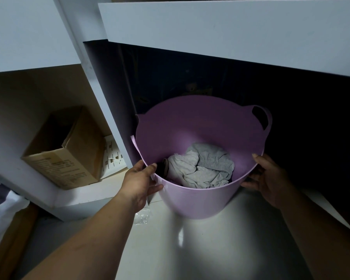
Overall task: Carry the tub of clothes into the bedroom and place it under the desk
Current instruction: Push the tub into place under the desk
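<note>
From the head camera I look down into a soft lilac tub (198,197) with a wide round mouth, smooth inner walls and faint ribbing on its outer side. One loop handle (263,119) stands up at its far right rim; the opposite handle at the left rim is pressed near the white upright panel (101,93) of the table (220,35). In the bottom lies a crumpled heap of pale grey clothes (202,168), with something dark tucked at its left edge — I cannot tell what that is.

The tub rests on the pale glossy floor (210,245), its far half already in the dark space below the table's white front edge, its near half out in the light.

My left hand (139,182) clasps the near left rim, thumb hooked over the lip and inside, fingers pressed on the outer wall. My right hand (269,178) clasps the near right side, thumb lying along the rim, fingers curled round the outside — both grips closed on the tub.

To the left, beyond the panel, an open cardboard box (67,152) sits in a low white shelf compartment, and a small scrap of clear plastic (142,217) lies on the floor beside the tub's base.
</note>
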Tool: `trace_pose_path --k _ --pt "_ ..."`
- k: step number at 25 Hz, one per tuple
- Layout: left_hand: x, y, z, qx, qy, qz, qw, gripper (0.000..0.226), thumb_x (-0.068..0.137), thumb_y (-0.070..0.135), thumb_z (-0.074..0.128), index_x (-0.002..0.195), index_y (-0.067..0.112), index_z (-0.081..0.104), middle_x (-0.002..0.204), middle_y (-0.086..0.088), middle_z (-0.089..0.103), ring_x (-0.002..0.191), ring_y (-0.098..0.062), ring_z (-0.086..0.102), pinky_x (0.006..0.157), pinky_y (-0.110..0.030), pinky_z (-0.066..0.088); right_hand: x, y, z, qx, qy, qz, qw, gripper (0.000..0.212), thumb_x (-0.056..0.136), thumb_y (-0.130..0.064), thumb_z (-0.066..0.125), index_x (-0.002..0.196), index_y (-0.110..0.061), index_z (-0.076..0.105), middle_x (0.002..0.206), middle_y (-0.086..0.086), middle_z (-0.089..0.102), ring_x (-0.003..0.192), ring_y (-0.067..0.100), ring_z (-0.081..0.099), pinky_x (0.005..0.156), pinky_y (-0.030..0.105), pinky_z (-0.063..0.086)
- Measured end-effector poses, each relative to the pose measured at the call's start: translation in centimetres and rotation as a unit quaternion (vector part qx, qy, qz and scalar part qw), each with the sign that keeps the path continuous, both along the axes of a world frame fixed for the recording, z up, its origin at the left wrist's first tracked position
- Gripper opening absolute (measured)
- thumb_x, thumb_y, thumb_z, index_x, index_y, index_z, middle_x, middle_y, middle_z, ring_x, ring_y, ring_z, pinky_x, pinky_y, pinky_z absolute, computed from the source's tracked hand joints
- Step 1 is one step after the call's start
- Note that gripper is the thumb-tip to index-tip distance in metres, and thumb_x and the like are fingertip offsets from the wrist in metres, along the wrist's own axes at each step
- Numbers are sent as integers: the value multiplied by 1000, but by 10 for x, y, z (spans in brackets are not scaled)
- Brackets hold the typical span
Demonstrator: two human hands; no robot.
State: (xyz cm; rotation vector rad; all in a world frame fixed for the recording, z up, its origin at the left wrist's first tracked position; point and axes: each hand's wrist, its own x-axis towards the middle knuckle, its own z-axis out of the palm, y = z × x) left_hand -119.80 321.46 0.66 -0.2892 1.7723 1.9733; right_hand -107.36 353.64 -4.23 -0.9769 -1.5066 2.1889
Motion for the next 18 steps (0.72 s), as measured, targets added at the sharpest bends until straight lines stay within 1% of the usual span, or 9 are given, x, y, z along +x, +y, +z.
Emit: trace_pose_path --k 1,4,6,7,10,13,15,16,18 --pt "0 1 0 0 -2 4 1000 14 101 14 63 106 23 72 141 -25 62 108 -47 65 90 -54 62 1 0 0 1 1 2 1000 37 98 -37 63 135 -38 67 121 -3 80 112 32 73 69 50 65" --pt "0 4 2 -1 -4 8 1000 12 100 15 64 101 23 72 127 -17 64 104 -43 64 82 -50 64 0 1 0 2 4 7 1000 41 98 -38 63 139 -35 65 129 1 76 115 33 72 69 50 65" --pt "-1 4 2 -4 -7 12 1000 12 101 14 63 102 23 71 129 -18 64 112 -48 66 87 -53 63 -4 1 2 -2 3 7 1000 41 98 -37 62 139 -34 64 130 2 75 116 34 72 69 50 65" --pt "-1 4 2 -6 -7 14 1000 12 101 14 63 101 24 71 129 -18 64 112 -48 66 89 -54 62 -5 1 3 -4 2 7 1000 40 98 -37 62 138 -33 65 130 2 75 116 34 71 69 51 65" --pt "-1 4 2 0 -4 14 1000 13 101 14 63 102 24 71 118 -13 61 100 -40 60 92 -55 61 -6 2 3 -7 2 9 1000 39 98 -37 62 138 -33 65 129 2 75 116 34 71 67 49 65" --pt "0 3 -1 8 -5 18 1000 12 100 15 64 104 25 71 115 -13 59 101 -39 58 97 -57 58 -3 2 1 -7 9 13 1000 39 99 -37 62 138 -35 65 129 0 76 115 32 72 68 49 65" --pt "1 3 -2 11 -4 21 1000 13 100 15 65 107 25 71 116 -15 60 101 -39 58 95 -56 60 -3 2 0 -8 13 13 1000 40 100 -36 61 139 -35 64 130 1 75 115 32 71 70 50 65" --pt "1 2 -3 11 -5 21 1000 14 100 15 65 109 24 71 118 -17 62 101 -39 59 94 -55 61 -3 2 0 -8 14 11 1000 40 100 -36 61 140 -34 63 131 1 74 116 33 71 75 52 64" --pt "1 1 -5 12 -6 22 1000 18 100 16 66 115 22 71 133 -24 65 103 -39 61 94 -56 60 -4 3 -1 -7 15 11 1000 40 100 -36 61 140 -34 63 133 2 74 118 34 70 83 56 61"
